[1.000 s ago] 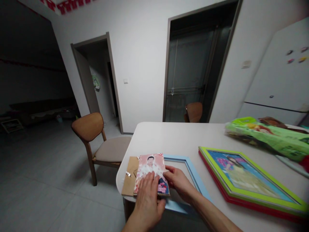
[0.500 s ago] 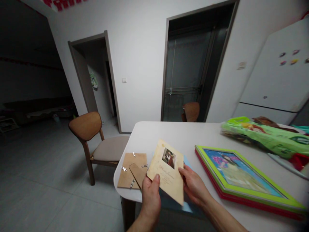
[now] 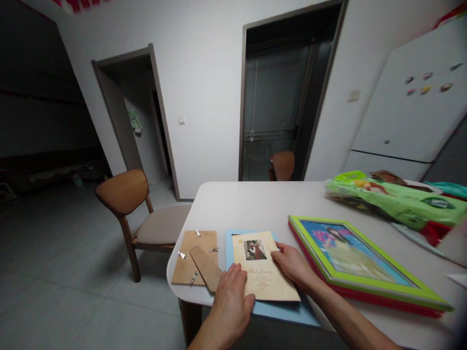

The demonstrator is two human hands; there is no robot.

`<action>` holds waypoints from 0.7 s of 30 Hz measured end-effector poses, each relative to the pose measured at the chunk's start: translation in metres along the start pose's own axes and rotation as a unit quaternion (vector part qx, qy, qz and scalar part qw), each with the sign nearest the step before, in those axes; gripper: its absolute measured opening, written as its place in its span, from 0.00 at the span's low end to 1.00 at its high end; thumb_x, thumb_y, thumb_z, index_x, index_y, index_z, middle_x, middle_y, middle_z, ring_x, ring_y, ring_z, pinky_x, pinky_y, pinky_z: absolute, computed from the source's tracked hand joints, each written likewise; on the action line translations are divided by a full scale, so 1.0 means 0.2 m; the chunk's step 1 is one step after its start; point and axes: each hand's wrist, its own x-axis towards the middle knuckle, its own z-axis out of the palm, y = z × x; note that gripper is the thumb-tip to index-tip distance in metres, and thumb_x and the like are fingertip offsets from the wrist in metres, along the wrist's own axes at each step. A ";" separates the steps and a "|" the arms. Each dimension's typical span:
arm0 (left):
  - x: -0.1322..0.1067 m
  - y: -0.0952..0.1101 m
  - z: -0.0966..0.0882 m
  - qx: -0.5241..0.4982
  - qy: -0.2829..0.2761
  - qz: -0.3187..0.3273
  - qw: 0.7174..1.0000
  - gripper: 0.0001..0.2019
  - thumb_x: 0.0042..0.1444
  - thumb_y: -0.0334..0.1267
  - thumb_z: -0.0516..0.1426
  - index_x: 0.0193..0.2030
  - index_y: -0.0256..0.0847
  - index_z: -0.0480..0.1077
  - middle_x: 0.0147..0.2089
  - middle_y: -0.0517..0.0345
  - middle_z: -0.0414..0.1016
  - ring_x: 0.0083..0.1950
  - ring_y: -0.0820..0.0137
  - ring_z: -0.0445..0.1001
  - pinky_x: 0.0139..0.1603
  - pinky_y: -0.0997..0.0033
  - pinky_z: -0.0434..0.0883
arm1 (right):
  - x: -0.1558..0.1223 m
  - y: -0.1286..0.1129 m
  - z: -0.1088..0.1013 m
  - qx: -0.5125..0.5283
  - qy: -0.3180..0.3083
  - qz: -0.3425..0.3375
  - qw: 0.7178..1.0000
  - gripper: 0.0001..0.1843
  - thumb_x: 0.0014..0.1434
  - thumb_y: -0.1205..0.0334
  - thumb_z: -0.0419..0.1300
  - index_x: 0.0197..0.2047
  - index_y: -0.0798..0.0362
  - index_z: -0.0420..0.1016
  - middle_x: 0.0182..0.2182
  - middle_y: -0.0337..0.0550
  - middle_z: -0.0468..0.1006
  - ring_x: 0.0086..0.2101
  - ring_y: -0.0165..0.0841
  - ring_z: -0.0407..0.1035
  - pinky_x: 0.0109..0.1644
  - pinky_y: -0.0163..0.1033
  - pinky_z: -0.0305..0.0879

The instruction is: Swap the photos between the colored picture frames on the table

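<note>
A cream printed card (image 3: 268, 279) with a small photo of a person lies over a light blue picture frame (image 3: 288, 312) at the table's near edge. My left hand (image 3: 233, 301) rests on the card's left side, fingers stretched out and thumb apart near its lower edge. At the card's right edge my right hand (image 3: 294, 265) grips it, thumb on top. The card covers most of the blue frame. Left of it lies a brown backing board (image 3: 200, 239) with metal clips and a stand leg (image 3: 205, 268) angled across it.
On the right, a green-rimmed picture frame (image 3: 350, 257) sits on something red. A green plastic bag (image 3: 397, 197) lies behind it on the white table (image 3: 255, 199). A wooden chair (image 3: 124, 194) stands to the left; a white refrigerator (image 3: 401, 116) is at the back right.
The card has come down from a tilted, raised position to lie over the blue frame. My left hand has changed from pinching its edge to resting on it with fingers extended.
</note>
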 end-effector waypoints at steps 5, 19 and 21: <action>0.00 0.00 -0.01 0.034 -0.030 0.018 0.999 0.21 0.49 0.35 0.50 0.51 0.32 0.60 0.58 0.44 0.55 0.60 0.58 0.49 0.58 0.52 0.48 | -0.01 0.00 -0.01 -0.248 0.041 -0.055 0.966 0.18 0.50 0.61 0.44 0.37 0.58 0.70 0.31 0.52 0.75 0.31 0.37 0.69 0.32 0.36 0.58; -0.13 -0.23 -0.27 0.057 0.028 -0.012 0.998 0.32 0.41 0.36 0.56 0.55 0.36 0.55 0.60 0.46 0.50 0.60 0.60 0.47 0.58 0.55 0.48 | -0.10 -0.08 0.09 -0.335 0.104 -0.163 0.922 0.23 0.52 0.57 0.48 0.49 0.59 0.61 0.41 0.54 0.67 0.40 0.40 0.61 0.40 0.41 0.56; -0.16 -0.33 -0.36 0.100 0.042 -0.064 0.992 0.34 0.37 0.36 0.58 0.55 0.36 0.55 0.60 0.45 0.48 0.61 0.59 0.45 0.58 0.54 0.47 | -0.14 -0.17 0.17 -0.286 0.055 -0.213 0.933 0.22 0.51 0.58 0.49 0.49 0.57 0.62 0.43 0.52 0.68 0.42 0.38 0.60 0.44 0.41 0.53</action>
